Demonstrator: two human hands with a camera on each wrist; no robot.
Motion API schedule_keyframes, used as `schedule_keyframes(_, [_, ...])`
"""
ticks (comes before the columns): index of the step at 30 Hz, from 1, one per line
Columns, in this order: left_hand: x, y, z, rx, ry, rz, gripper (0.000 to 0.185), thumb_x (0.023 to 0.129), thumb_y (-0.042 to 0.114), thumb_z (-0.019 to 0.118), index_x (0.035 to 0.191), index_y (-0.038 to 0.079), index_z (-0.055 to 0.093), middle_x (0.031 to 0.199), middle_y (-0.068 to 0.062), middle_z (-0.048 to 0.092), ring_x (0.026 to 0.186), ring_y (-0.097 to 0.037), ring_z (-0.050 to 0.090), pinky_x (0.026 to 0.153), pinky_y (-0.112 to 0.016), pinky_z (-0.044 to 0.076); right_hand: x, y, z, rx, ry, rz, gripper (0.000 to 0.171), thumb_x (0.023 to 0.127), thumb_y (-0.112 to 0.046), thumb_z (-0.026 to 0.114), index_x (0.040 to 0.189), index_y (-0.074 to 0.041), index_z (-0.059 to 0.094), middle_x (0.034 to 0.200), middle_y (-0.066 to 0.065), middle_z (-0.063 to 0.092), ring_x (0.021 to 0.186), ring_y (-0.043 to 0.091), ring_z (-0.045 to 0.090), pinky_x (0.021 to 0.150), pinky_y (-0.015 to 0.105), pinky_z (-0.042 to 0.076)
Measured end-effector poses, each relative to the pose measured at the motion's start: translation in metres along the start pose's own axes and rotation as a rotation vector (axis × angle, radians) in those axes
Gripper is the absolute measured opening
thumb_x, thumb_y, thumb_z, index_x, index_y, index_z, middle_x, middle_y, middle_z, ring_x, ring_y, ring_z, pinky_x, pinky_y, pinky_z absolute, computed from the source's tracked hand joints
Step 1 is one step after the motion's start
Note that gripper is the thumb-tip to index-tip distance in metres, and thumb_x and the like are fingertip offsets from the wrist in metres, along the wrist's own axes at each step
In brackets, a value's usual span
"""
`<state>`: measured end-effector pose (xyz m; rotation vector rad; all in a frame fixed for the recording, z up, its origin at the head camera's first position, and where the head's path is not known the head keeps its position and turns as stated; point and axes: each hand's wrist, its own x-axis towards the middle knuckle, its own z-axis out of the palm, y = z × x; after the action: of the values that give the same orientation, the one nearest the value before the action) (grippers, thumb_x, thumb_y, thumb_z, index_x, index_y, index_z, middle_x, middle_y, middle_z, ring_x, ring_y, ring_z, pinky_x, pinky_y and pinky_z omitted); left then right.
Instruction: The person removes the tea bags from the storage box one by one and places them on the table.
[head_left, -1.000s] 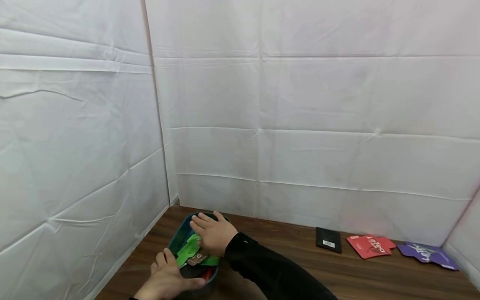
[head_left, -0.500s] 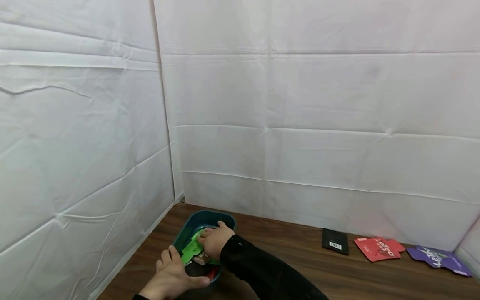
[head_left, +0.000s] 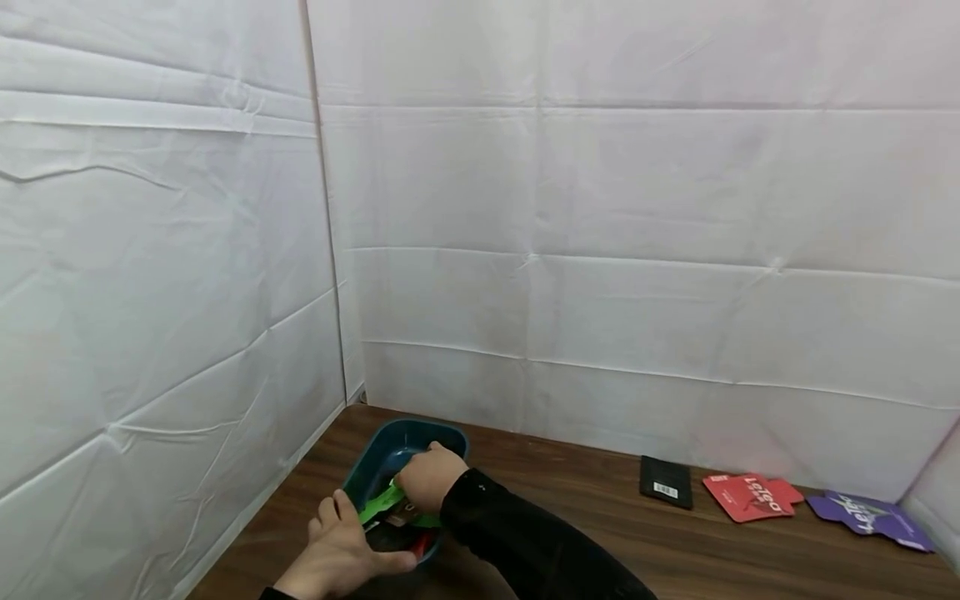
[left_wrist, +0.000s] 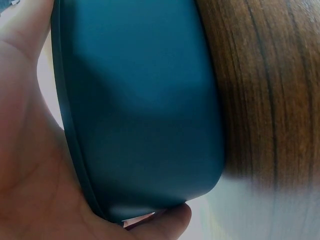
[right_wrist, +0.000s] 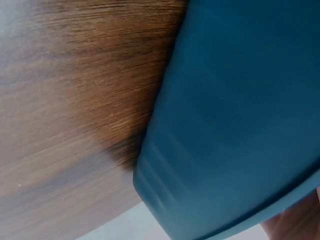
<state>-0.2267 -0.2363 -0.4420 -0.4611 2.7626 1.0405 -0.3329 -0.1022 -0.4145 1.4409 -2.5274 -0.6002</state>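
A teal plastic bin stands on the table near the left corner, with flat packets in its near half. My left hand holds its near left corner, thumb along the near end; the left wrist view shows palm and a finger against the bin's rim. My right hand reaches in over the right side, fingers bent down over the far edge of a bright green packet, fingertips hidden. Beside it lie a brown packet, a black packet and something red.
To the right, by the back sheet, lie a black packet with a barcode label, red packets and purple packets. White sheets enclose the wooden table at left, back and right.
My right hand has gone from spread fingers over the bin to bent fingers down inside it. The green packet has tilted, and more of the bin's far floor shows. The left hand stays put.
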Motion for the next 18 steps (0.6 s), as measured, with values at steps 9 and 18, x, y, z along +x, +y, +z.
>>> schedule_keyframes(9, [-0.002,0.000,-0.002,0.024,-0.013,-0.011,0.159,0.052,0.075,0.084,0.145,-0.024,0.001,0.145,-0.046,0.005,0.131,-0.068,0.004,0.100,-0.072,0.027,-0.001,0.021,0.008,0.193,0.077,0.006,0.009,0.093,-0.032,0.073,0.100,-0.029,0.069,0.082,-0.015,0.061,0.078,0.004,0.054,0.079,0.029,0.039])
schedule_keyframes(18, [-0.001,0.002,-0.003,0.021,-0.040,-0.012,0.158,0.054,0.074,0.085,0.145,-0.024,0.000,0.143,-0.046,0.005,0.131,-0.069,0.002,0.100,-0.072,0.026,-0.013,0.038,0.010,0.456,0.258,0.093,0.026,0.103,-0.010,0.056,0.123,-0.023,0.067,0.106,-0.012,0.067,0.087,0.009,0.054,0.080,0.031,0.033])
